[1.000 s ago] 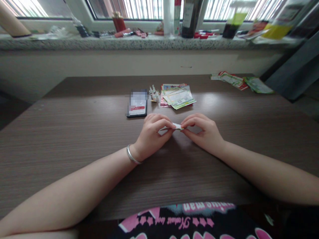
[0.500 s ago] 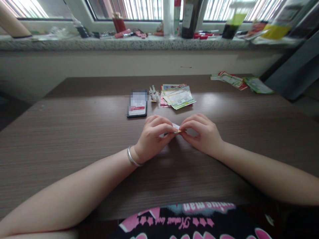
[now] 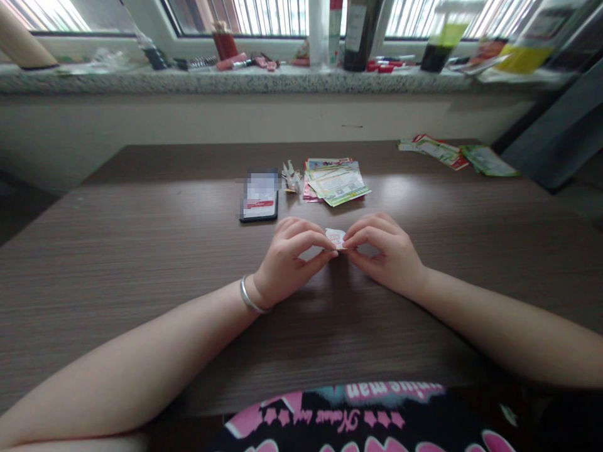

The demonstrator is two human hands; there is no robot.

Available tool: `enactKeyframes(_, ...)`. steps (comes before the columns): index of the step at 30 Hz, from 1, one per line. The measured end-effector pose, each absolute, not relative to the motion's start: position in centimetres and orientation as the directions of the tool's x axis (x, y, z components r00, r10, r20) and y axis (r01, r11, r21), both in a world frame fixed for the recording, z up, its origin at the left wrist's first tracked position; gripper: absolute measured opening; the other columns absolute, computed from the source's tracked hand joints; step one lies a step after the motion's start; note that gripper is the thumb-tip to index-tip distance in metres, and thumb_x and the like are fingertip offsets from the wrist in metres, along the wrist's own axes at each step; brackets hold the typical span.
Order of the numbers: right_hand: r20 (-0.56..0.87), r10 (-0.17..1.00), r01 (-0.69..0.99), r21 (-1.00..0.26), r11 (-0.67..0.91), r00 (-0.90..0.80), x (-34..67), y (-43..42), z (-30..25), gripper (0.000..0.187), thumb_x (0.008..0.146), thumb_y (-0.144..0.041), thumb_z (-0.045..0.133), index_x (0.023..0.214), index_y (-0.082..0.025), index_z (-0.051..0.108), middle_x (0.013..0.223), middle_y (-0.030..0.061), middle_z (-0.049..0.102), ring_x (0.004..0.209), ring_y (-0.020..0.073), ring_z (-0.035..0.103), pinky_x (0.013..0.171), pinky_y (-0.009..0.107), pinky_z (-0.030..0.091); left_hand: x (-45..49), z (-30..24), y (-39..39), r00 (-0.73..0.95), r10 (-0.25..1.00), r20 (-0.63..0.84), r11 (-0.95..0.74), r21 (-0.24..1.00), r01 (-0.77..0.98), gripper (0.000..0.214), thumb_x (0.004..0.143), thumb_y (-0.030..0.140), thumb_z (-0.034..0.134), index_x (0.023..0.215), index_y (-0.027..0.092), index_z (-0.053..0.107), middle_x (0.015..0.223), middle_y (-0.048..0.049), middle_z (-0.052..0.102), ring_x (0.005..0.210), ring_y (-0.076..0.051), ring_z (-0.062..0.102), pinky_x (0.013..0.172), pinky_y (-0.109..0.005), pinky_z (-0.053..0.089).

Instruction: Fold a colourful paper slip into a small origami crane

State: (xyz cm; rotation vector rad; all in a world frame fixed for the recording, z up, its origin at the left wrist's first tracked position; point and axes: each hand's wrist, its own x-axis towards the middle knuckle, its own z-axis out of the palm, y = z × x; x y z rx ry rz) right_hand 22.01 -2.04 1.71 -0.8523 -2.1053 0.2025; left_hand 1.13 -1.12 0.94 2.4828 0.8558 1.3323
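Between my two hands is a small piece of white paper (image 3: 335, 237) with reddish print, held just above the table. My left hand (image 3: 294, 254), with a silver bangle at the wrist, pinches its left edge between thumb and forefinger. On the other edge, the thumb and fingers of my right hand (image 3: 384, 248) are pinched in the same way. Fingertips hide parts of the paper's near edge. Beyond my hands lies a stack of printed paper packets (image 3: 339, 182), with a folded paper piece (image 3: 292, 177) at its left.
A phone (image 3: 260, 196) lies left of the folded piece. More printed packets (image 3: 443, 152) are spread at the table's (image 3: 141, 263) far right corner. Bottles, pens and small items crowd the stone windowsill (image 3: 264, 81) behind.
The paper in my fingers now shows more of its white printed face, tilted up towards me. My fingertips have moved slightly apart; the things on the table have stayed put.
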Motion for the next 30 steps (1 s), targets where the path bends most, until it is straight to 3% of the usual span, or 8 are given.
enactKeyframes(10,0.665,0.623,0.423,-0.466,0.777,-0.411,22.22,-1.55,1.45,0.009,0.079,-0.016,0.064,0.084,-0.023,0.060,0.087,0.0023,0.071,0.087,0.0176,0.064,0.083,0.036,0.048,0.94,0.58,-0.81,0.385,0.551,0.740,-0.828,0.429,0.361,0.008,0.084,0.024,0.067,0.080,0.020,0.062,0.083,-0.0003,0.066,0.078,-0.013,0.059,0.077,-0.031,0.045)
enactKeyframes(20,0.701,0.575,0.431,-0.404,0.807,-0.421,22.00,-1.89,1.78,0.010,0.079,-0.013,0.065,0.082,-0.021,0.062,0.082,0.0028,0.071,0.083,0.0179,0.063,0.080,0.036,0.050,1.03,0.78,-0.75,0.454,0.471,0.757,-0.864,0.291,0.411,0.011,0.079,0.015,0.067,0.084,0.023,0.063,0.079,0.0027,0.067,0.074,-0.013,0.058,0.077,-0.033,0.043)
enactKeyframes(30,0.683,0.591,0.410,-0.437,0.801,-0.428,22.02,-1.85,1.73,0.009,0.077,-0.014,0.066,0.080,-0.021,0.062,0.082,0.0021,0.071,0.083,0.0178,0.063,0.082,0.037,0.051,1.19,0.72,-0.67,0.424,0.494,0.759,-0.846,0.308,0.435,0.009,0.076,0.012,0.064,0.075,0.020,0.060,0.076,0.0020,0.066,0.073,-0.013,0.057,0.077,-0.033,0.044)
